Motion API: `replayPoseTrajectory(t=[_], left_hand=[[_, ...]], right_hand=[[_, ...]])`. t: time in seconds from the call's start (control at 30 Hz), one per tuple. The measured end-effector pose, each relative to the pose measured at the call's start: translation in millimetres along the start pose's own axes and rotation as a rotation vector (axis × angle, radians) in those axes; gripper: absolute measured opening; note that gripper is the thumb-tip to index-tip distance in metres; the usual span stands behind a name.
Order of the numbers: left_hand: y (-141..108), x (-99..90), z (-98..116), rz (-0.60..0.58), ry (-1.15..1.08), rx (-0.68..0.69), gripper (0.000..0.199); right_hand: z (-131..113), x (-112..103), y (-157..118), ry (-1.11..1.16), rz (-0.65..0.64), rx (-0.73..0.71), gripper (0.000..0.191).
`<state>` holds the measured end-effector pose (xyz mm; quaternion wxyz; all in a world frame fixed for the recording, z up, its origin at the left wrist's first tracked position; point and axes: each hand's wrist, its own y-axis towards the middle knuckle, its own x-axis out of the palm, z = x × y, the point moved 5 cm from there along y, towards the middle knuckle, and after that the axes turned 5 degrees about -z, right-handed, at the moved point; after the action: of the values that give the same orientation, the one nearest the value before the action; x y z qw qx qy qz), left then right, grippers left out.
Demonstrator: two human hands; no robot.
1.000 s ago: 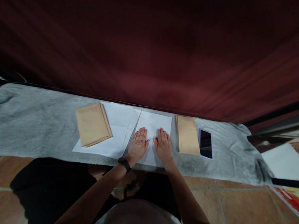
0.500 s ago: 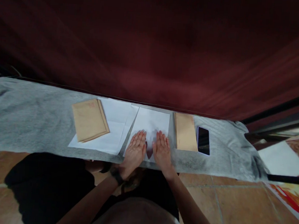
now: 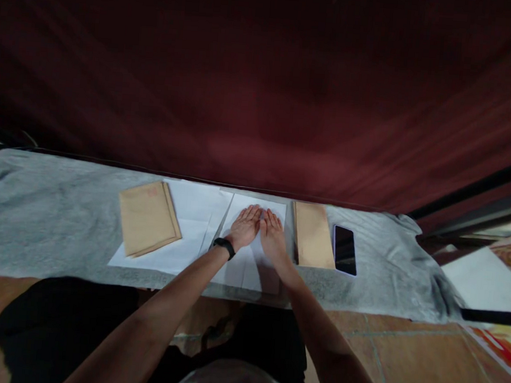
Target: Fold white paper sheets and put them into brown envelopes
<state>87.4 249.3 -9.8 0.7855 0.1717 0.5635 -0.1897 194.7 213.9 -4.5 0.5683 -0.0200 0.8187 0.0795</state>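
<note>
Both my hands lie flat on a white sheet of paper (image 3: 249, 270) in the middle of the cloth-covered surface. My left hand (image 3: 246, 225), below a black wristband, rests palm down with its fingers stretched out. Close beside it, my right hand (image 3: 272, 233) also presses flat, fingers straight and near the left fingertips. Faint crease lines run down the sheet below the hands. To the left, more white papers (image 3: 196, 204) lie partly under a stack of brown envelopes (image 3: 149, 218). Right of the sheet lies another brown envelope stack (image 3: 314, 234).
A phone (image 3: 345, 250) with a dark screen lies right of the envelopes. Grey cloth (image 3: 59, 211) covers the narrow surface. Behind it stands a dark red panel (image 3: 263, 97). A black bar (image 3: 493, 317) and printed boards are at the far right.
Both hands have slid forward, away from me, over the white sheet and closer together. The view has tilted slightly, so the surface appears lower.
</note>
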Motion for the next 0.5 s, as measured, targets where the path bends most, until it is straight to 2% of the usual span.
replayPoseTrajectory(t=[0.1, 0.2, 0.33, 0.5], left_hand=[[21, 0.8, -15, -0.018, -0.006, -0.057, 0.057], [31, 1.9, -30, 0.013, -0.011, -0.141, 0.059], [28, 2.2, -45, 0.106, -0.022, -0.237, 0.063], [13, -6.6, -54, 0.188, -0.025, -0.295, 0.064]], right_hand=[[-6, 7, 34, -0.044, -0.035, -0.032, 0.052], [4, 11, 47, -0.081, 0.002, 0.026, 0.053], [22, 11, 48, -0.084, 0.112, 0.107, 0.060], [29, 9, 48, -0.052, 0.196, 0.129, 0.061]])
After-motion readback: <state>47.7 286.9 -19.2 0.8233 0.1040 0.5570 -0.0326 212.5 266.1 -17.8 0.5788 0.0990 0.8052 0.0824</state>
